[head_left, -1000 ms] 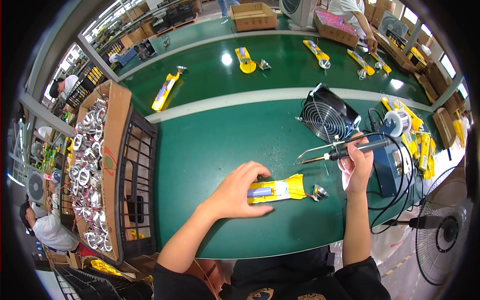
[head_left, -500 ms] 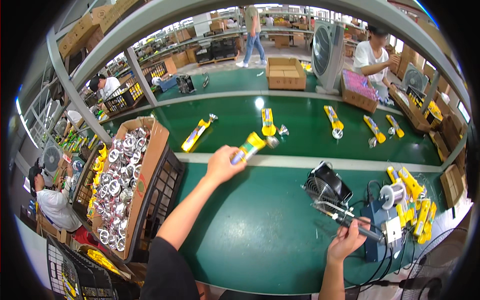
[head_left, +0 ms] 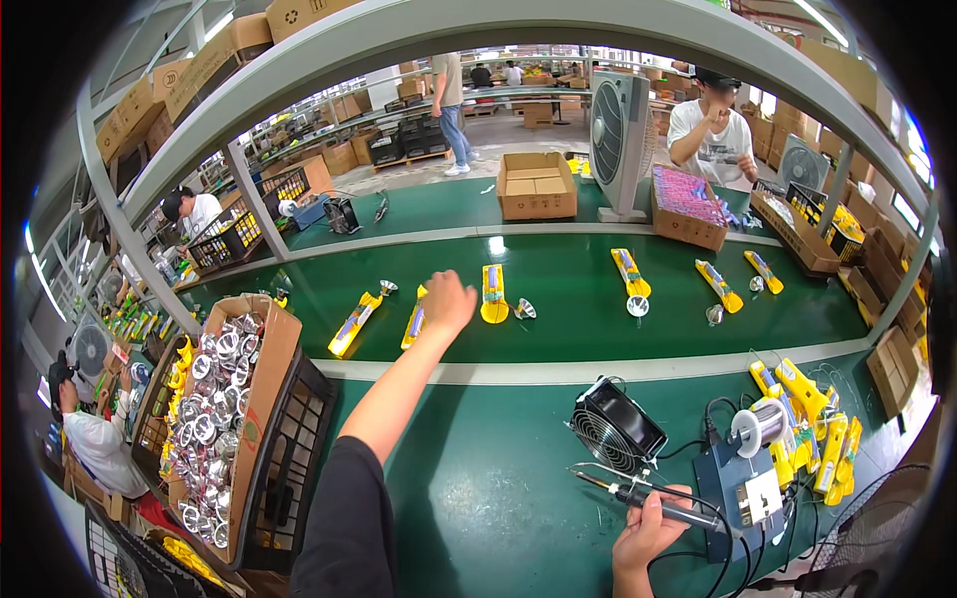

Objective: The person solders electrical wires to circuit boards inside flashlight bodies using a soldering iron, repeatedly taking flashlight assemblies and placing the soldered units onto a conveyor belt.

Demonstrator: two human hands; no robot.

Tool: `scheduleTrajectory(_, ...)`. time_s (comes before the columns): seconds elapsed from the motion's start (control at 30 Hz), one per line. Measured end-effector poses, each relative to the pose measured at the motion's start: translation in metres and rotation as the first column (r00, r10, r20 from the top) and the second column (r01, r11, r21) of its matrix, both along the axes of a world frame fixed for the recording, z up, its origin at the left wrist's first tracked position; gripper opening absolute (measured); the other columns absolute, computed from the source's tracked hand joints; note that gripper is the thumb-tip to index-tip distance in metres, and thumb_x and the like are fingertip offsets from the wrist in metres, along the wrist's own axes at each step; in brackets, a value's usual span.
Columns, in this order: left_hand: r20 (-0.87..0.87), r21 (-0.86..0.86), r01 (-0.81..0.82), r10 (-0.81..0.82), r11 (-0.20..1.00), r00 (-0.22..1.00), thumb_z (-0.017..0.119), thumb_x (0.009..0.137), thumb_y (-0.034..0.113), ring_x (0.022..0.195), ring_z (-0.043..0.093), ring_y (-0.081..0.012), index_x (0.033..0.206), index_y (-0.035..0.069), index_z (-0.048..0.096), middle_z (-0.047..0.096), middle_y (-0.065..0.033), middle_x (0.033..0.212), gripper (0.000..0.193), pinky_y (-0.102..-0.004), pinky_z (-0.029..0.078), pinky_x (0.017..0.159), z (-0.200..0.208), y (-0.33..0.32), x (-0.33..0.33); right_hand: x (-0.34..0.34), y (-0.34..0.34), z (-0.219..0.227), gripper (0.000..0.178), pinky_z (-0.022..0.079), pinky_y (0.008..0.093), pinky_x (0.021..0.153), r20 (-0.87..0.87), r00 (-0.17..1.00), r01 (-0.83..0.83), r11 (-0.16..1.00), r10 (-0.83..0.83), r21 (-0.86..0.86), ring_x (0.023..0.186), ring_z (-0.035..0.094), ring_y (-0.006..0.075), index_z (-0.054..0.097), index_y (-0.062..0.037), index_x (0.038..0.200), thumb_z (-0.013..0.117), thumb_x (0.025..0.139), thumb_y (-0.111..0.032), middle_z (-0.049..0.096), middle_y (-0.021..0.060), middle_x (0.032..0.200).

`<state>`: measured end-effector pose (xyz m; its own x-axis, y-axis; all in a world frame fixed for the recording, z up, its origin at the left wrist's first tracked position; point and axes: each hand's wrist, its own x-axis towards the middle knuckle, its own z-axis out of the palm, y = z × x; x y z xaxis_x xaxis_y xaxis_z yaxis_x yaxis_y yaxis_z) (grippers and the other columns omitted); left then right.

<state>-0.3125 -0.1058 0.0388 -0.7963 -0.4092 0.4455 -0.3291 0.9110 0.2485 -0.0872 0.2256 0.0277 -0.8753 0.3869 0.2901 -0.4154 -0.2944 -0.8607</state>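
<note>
Above the green belt, my left hand [head_left: 449, 303] is closed, its fingers curled; what is under them, if anything, is hidden. A yellow flashlight housing [head_left: 414, 318] lies on the belt beside it, partly behind the hand. On the near bench, my right hand [head_left: 648, 533] grips a soldering iron [head_left: 653, 499] fitted with a thin feed tube, tip pointing left. Behind the iron stands a small black fan [head_left: 618, 424]. A blue solder feeder [head_left: 738, 490] with a wire spool [head_left: 760, 427] stands right of it.
Several yellow housings with silver reflectors [head_left: 637, 306] lie along the belt. At left, a carton of reflectors [head_left: 221, 419] rests in a black crate [head_left: 291, 468]. More yellow housings [head_left: 832, 453] are piled at right. Across the belt are a tall fan [head_left: 616, 149] and a person [head_left: 713, 135].
My left hand has moved away from me over the belt, and the housing it held now lies there. My right hand has shifted down and left with the iron. The view has also shifted.
</note>
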Motion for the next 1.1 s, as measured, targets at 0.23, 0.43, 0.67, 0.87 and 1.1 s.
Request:
scheduleTrajectory(0.23, 0.371, 0.138, -0.175, 0.113, 0.975, 0.922, 0.066, 0.062, 0.038, 0.084, 0.060, -0.0233, 0.090, 0.011, 0.063, 0.061, -0.0089, 0.094, 0.039, -0.0324, 0.049, 0.068, -0.007, 0.037, -0.068, -0.002, 0.001, -0.027, 0.015, 0.028, 0.0165, 0.036, -0.137, 0.989, 0.088, 0.972, -0.059, 0.220, 0.043, 0.035, 0.0040, 0.038, -0.0015, 0.081, 0.050, 0.077, -0.009, 0.039, 0.0018, 0.062)
scheduleTrajectory(0.43, 0.535, 0.017, -0.063, 0.044, 0.998, 0.844, 0.066, 0.059, 0.020, 0.086, 0.060, -0.0219, 0.090, 0.011, 0.064, 0.062, -0.0067, 0.093, 0.033, -0.0289, 0.049, 0.068, 0.009, 0.037, -0.055, 0.005, 0.002, -0.011, 0.013, 0.031, 0.0170, 0.048, 0.018, 0.997, -0.081, 0.993, 0.080, 0.082, 0.054, 0.038, 0.0042, 0.040, 0.0003, 0.080, 0.051, 0.076, -0.006, 0.042, 0.0035, 0.073)
scheduleTrajectory(0.67, 0.533, -0.011, 0.509, -0.426, 0.861, 0.731, 0.066, 0.053, 0.013, 0.085, 0.057, -0.0279, 0.090, 0.007, 0.056, 0.059, -0.0127, 0.090, 0.039, -0.0360, 0.047, 0.070, 0.041, 0.015, 0.022, -0.005, 0.002, -0.007, 0.011, 0.033, 0.0191, 0.047, -0.188, 0.979, 0.123, 0.969, -0.083, 0.215, 0.053, 0.040, 0.0061, 0.043, 0.0019, 0.077, 0.050, 0.076, -0.006, 0.042, 0.0041, 0.074)
scheduleTrajectory(0.87, 0.579, 0.064, 0.930, -0.772, 0.363, 0.261, 0.061, 0.054, -0.004, 0.093, 0.049, -0.0292, 0.094, 0.008, 0.050, 0.051, -0.0100, 0.094, 0.043, -0.0373, 0.043, 0.075, 0.043, 0.054, 0.122, -0.011, 0.008, -0.001, 0.011, 0.037, 0.0231, 0.052, -0.333, 0.933, 0.259, 0.898, -0.137, 0.355, 0.060, 0.047, 0.0129, 0.051, 0.0048, 0.068, 0.054, 0.074, -0.004, 0.048, 0.0081, 0.072)
scheduleTrajectory(1.1, 0.617, 0.169, 0.980, -0.763, -0.109, -0.191, 0.050, 0.072, 0.001, 0.117, 0.036, -0.0309, 0.100, 0.009, 0.047, 0.044, -0.0126, 0.113, 0.029, -0.0373, 0.041, 0.088, 0.033, 0.118, 0.223, -0.011, 0.007, -0.007, 0.011, 0.031, 0.0190, 0.043, -0.364, 0.919, 0.278, 0.907, -0.154, 0.318, 0.050, 0.039, 0.0049, 0.051, 0.0028, 0.072, 0.056, 0.074, -0.007, 0.045, 0.0019, 0.067)
